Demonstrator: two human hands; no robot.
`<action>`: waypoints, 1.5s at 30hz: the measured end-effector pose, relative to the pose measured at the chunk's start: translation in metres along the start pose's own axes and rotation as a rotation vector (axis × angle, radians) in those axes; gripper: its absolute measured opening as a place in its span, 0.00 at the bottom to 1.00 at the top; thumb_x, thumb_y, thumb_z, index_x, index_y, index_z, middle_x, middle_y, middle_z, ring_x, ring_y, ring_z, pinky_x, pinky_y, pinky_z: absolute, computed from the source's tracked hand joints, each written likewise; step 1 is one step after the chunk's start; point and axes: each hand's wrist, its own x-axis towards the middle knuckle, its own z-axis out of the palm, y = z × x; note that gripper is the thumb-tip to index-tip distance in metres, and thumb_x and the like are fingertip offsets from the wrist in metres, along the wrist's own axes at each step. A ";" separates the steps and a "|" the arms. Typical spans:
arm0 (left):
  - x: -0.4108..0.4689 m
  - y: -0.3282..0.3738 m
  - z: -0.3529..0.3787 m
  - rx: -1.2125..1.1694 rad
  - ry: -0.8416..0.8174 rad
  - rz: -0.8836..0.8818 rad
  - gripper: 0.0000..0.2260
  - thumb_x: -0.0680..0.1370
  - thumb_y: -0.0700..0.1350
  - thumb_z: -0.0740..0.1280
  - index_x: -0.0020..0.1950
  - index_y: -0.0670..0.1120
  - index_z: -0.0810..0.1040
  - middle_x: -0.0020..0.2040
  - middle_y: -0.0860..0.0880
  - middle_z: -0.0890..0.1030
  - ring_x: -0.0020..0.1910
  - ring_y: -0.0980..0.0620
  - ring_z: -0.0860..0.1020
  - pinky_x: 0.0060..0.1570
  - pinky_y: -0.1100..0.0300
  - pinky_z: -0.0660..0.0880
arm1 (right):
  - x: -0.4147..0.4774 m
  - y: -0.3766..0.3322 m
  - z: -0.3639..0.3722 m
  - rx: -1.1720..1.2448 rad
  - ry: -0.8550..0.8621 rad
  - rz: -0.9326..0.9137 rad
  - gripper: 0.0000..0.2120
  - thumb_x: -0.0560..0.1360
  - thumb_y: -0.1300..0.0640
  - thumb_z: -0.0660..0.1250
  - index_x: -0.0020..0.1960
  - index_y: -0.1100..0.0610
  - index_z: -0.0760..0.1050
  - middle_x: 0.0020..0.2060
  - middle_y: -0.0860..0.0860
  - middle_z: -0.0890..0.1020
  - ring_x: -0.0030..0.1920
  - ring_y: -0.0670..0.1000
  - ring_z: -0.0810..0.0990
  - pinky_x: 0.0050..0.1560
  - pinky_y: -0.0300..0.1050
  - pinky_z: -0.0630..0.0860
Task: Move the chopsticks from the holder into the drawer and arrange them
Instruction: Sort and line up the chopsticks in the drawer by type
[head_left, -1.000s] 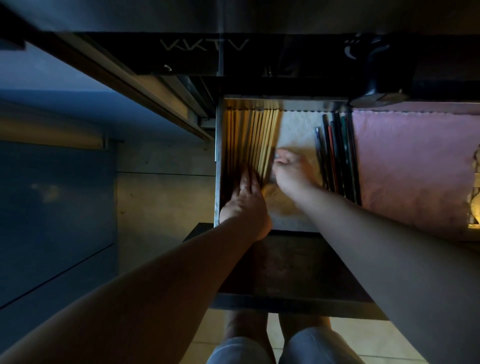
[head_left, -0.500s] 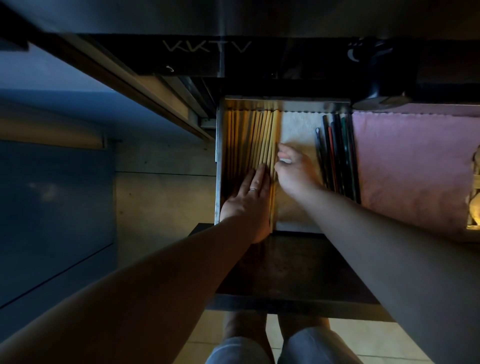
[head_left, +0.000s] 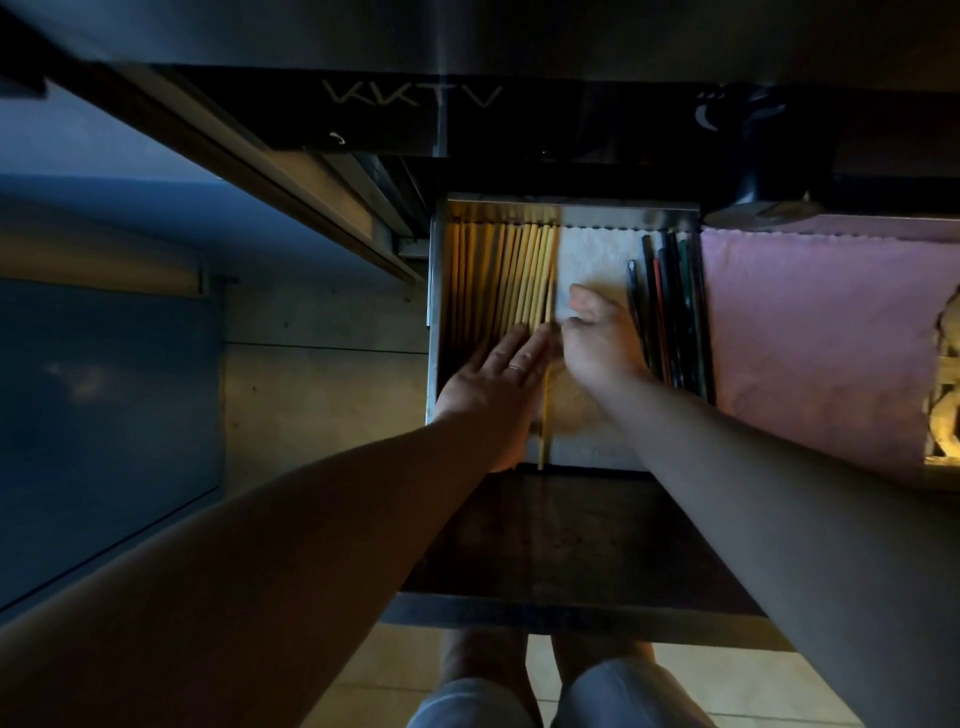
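Note:
The open metal drawer (head_left: 432, 291) is lined with a white cloth (head_left: 592, 254). Several yellow wooden chopsticks (head_left: 498, 275) lie side by side along its left half. My left hand (head_left: 493, 384) rests flat on their near ends, fingers together, a ring on one finger. My right hand (head_left: 597, 338) sits just to the right, its fingertips pinched against the rightmost yellow chopstick (head_left: 545, 415). That stick runs down to the drawer's front edge. Several dark chopsticks (head_left: 670, 312) lie along the drawer's right side. The holder is not in view.
A pink cloth (head_left: 810, 332) covers the surface right of the drawer. The dark drawer front (head_left: 571, 540) juts toward me above my legs. A dark counter edge with chalk letters (head_left: 410, 96) runs overhead. A blue cabinet face (head_left: 104, 415) stands at left.
My left hand slid up and right over the yellow chopsticks, flattening on them. My right hand shifted left to the rightmost stick, which now lies straight beside the row.

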 end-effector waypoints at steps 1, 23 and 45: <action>0.000 0.001 0.000 0.001 0.017 -0.007 0.40 0.81 0.46 0.59 0.74 0.48 0.27 0.74 0.50 0.24 0.75 0.50 0.30 0.73 0.49 0.37 | 0.000 0.000 -0.001 0.005 -0.012 0.003 0.20 0.79 0.60 0.59 0.70 0.50 0.69 0.68 0.49 0.74 0.67 0.49 0.72 0.66 0.43 0.69; 0.010 0.008 -0.003 -0.401 -0.017 -0.333 0.41 0.80 0.44 0.62 0.76 0.50 0.29 0.74 0.53 0.23 0.77 0.50 0.36 0.72 0.44 0.56 | -0.009 -0.006 0.000 0.040 -0.183 -0.043 0.21 0.79 0.59 0.58 0.71 0.51 0.67 0.69 0.49 0.73 0.68 0.48 0.72 0.63 0.39 0.67; 0.015 0.081 -0.027 -0.547 0.144 -0.206 0.26 0.77 0.44 0.63 0.74 0.47 0.63 0.73 0.46 0.66 0.72 0.44 0.64 0.66 0.48 0.67 | -0.003 0.049 -0.090 -0.036 -0.002 -0.018 0.20 0.75 0.68 0.60 0.66 0.60 0.73 0.60 0.59 0.78 0.59 0.56 0.77 0.55 0.36 0.69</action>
